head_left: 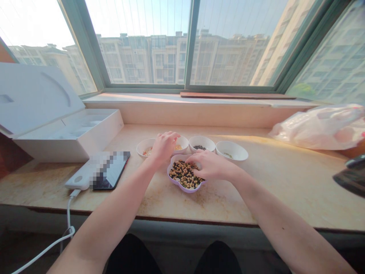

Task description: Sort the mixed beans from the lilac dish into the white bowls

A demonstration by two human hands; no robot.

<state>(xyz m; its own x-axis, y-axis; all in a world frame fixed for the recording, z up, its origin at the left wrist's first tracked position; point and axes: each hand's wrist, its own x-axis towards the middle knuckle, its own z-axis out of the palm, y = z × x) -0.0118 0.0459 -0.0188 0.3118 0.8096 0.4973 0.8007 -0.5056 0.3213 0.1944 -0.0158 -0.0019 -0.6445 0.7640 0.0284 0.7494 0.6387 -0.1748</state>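
A light purple, flower-shaped bowl (pixel 186 188) holds mixed beans (pixel 184 173), black, yellowish and a few paler ones. My right hand (pixel 211 164) reaches over its right side, thumb and fingers apart, with the fingertips at the beans. Over the second small white bowl (pixel 184 142), which has yellowish beans in it, hovers my left hand (pixel 165 146). Its fingers are loosely bent and spread, and its thumb side is hidden. To the left, a white bowl (pixel 139 148) contains reddish and pale bits. Black beans (pixel 199 147) lie in the third bowl (pixel 209 144); a few greenish beans lie in the fourth (pixel 241 152).
At the left are an open white box (pixel 99 131), a smartphone (pixel 110 175) and a white power bank (pixel 80 177) with a cable (pixel 68 213). A plastic bag (pixel 319 127) and a dark object (pixel 350 177) are at the right. The window ledge (pixel 156 99) runs behind.
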